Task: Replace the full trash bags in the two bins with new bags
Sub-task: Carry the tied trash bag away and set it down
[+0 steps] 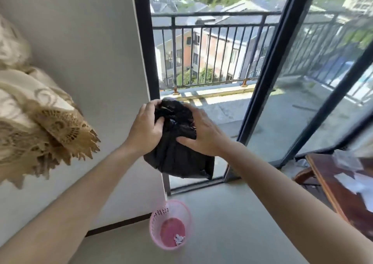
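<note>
I hold a black trash bag [177, 156] up in front of me at chest height, its top bunched between both hands. My left hand [146, 130] grips the gathered neck from the left. My right hand [201, 132] presses on the bag's upper right side, fingers spread over the plastic. Below on the floor stands a small pink mesh bin [170, 224] with no bag in it; a scrap of crumpled white paper [178, 239] lies on its bottom. Only one bin is in view.
A grey wall runs along the left, with a beige lace curtain [40, 122] hanging over it. Ahead is a dark-framed glass sliding door [268, 72] to a railed balcony. A brown wooden table [347, 191] with white papers stands at the right.
</note>
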`<state>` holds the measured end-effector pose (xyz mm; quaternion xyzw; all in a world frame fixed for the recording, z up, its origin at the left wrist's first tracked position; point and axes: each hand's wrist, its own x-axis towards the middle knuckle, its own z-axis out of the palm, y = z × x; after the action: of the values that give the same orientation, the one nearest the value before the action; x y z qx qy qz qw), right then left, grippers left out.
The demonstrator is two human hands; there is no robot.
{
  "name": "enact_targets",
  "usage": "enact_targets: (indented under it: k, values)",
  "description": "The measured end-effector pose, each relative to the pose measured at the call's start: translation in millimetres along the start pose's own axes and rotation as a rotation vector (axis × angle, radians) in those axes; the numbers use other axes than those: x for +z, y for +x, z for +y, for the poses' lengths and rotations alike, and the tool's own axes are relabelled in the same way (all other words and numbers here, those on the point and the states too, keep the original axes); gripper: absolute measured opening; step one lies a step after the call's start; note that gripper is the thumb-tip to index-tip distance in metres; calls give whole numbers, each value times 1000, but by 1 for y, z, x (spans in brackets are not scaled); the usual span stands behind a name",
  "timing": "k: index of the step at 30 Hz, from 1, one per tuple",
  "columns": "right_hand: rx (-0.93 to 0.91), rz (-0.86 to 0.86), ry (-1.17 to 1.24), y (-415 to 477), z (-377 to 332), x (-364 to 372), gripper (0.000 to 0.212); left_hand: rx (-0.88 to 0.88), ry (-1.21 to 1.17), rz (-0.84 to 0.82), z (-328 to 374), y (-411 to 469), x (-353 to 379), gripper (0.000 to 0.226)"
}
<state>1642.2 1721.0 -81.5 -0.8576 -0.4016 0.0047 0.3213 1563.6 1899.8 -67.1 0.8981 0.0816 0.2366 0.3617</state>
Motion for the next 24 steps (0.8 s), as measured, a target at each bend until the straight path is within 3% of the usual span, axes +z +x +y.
enact_targets:
  k: [5,8,12,14,19,24]
  values:
    - [105,170,-171,-49,-9,-40,79,202,-28,-219,34,-13,-1,75]
    - [251,276,-256,-106,-6,-61,72,357,9,-404,56,-26,29,95]
    - [454,361,-307,-199,-9,-101,71,497,144,-502,116,-52,86,105]
    - [551,400,-309,-251,-13,-120,77,546,165,-570,156,-71,114,94]
    - [751,553,-414,-383,-23,-165,92,723,-19,-695,264,-140,167,34]
    - [866,706,-551,-534,-28,-203,96,884,-106,-725,370,-236,226,38]
